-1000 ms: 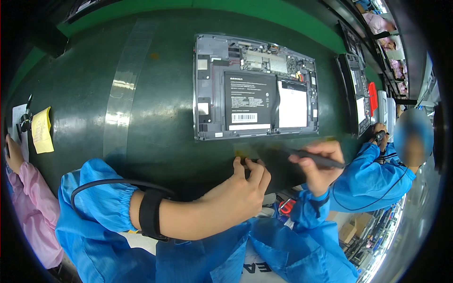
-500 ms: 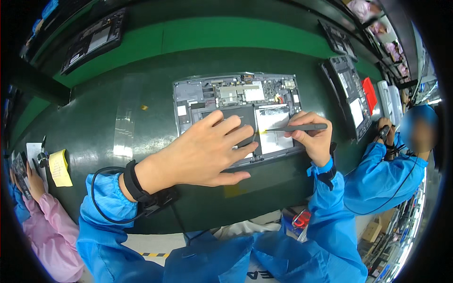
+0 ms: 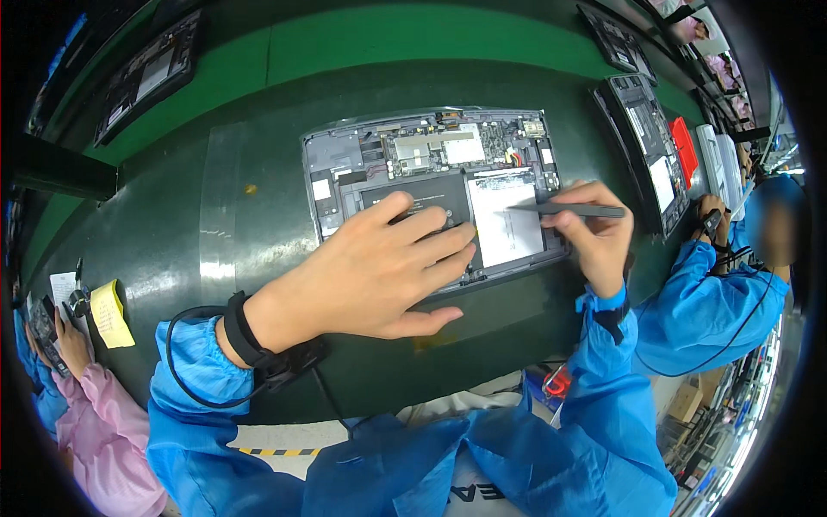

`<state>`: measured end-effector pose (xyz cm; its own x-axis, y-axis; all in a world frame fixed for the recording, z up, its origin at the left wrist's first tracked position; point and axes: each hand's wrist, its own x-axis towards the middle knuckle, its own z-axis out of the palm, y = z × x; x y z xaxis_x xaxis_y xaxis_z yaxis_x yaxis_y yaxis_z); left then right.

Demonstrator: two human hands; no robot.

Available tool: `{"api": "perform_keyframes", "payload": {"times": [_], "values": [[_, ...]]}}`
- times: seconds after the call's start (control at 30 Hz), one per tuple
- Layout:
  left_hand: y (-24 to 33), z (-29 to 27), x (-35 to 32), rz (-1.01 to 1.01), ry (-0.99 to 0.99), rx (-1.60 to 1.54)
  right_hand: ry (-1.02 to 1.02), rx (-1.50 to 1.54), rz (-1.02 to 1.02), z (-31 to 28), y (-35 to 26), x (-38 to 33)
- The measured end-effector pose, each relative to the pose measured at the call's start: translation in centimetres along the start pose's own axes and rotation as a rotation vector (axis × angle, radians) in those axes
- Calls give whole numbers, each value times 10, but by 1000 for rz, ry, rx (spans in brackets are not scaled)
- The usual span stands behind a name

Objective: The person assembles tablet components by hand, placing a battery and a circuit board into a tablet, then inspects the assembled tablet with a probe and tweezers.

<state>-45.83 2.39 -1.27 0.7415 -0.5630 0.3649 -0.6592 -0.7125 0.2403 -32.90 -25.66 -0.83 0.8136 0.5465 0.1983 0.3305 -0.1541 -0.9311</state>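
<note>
An opened laptop base (image 3: 336,151) lies on the dark green bench, its circuit board (image 3: 461,149) showing along the far side. My left hand (image 3: 370,276) rests over the near left part, fingers spread across a black battery section (image 3: 426,189). Nothing is visible in that hand, which hides part of the base. My right hand (image 3: 594,241) is closed around dark tweezers (image 3: 581,209) at the right edge. The tweezers' tip points left over a white panel (image 3: 504,237) of the battery; whether it touches cannot be told.
A second opened laptop base (image 3: 646,146) stands at the right, beside a red piece (image 3: 683,148). Another base (image 3: 151,73) lies far left. A yellow note (image 3: 112,314) sits near the left edge. Co-workers in blue (image 3: 706,314) and pink (image 3: 108,431) sleeves work on both sides.
The right hand and tweezers have moved right and slightly away from me. A yellow bit at the tweezers' tip no longer shows on the white panel. The left hand stays spread on the laptop.
</note>
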Motion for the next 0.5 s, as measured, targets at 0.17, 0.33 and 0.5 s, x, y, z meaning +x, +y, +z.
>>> {"api": "perform_keyframes", "payload": {"times": [0.17,0.33,0.5], "values": [[56,13,2,232,-38,203,39,410,96,8,-17,-71],[119,18,-24,160,-275,305,-6,266,336,36,-16,-106],[116,29,-27,163,-228,289,-97,108,275,53,-13,-99]]}}
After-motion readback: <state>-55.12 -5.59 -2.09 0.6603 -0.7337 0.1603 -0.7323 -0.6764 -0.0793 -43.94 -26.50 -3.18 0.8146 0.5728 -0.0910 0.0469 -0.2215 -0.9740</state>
